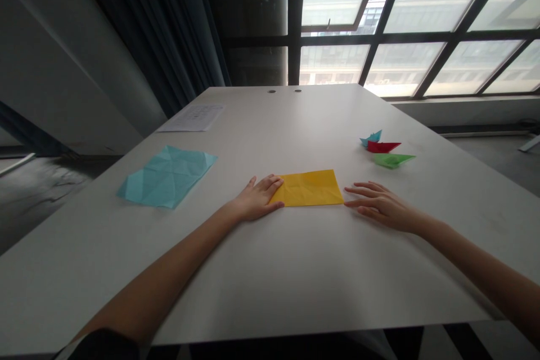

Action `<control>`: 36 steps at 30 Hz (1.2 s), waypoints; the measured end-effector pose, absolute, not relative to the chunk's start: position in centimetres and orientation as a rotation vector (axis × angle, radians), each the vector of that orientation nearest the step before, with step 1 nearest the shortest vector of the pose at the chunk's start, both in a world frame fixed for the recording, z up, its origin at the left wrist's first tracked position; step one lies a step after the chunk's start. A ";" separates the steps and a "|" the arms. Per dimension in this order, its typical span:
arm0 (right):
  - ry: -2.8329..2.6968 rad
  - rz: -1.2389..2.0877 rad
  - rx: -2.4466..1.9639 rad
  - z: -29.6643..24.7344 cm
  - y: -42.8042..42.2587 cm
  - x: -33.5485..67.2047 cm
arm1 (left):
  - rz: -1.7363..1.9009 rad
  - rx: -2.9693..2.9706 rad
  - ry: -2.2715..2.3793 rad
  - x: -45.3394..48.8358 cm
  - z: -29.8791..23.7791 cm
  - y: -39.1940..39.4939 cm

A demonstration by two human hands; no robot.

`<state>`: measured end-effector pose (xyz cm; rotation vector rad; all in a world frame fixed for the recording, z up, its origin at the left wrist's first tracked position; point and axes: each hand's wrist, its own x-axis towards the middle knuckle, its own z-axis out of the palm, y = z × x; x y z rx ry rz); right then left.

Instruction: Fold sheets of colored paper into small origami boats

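A yellow sheet of paper (311,188), folded into a rectangle, lies flat on the white table (295,270) in front of me. Fingers of my left hand (260,198) rest spread over its left end, pressing it down and hiding that edge. My right hand (382,205) lies open just off the paper's right end, palm down, with fingertips close to the lower right corner. Nothing is held in it. Faint crease lines run across the yellow paper.
A creased light-blue paper sheet (169,175) lies to the left. Folded paper boats sit at the right: a blue one (372,138), a red one (383,147) and a green one (393,160). A printed sheet (194,117) lies at the far left, near the table's edge.
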<state>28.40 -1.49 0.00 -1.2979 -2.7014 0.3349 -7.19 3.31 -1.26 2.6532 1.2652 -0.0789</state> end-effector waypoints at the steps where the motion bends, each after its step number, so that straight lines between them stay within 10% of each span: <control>1: -2.680 0.364 -1.308 0.2 -1.3 28.1 | -0.076 2.658 1.268 -7.2 -1.3 3.3; 16: -2.284 0.163 -1.941 -0.3 2.6 20.5 | 0.339 2.565 1.796 -6.5 -1.5 2.8; 25: -2.275 0.124 -1.881 -1.2 1.8 20.4 | 0.314 2.853 1.010 -5.6 -0.6 2.1; 36: -1.610 1.129 -1.264 -2.0 1.5 18.3 | 0.584 2.600 0.848 -5.0 -0.1 1.4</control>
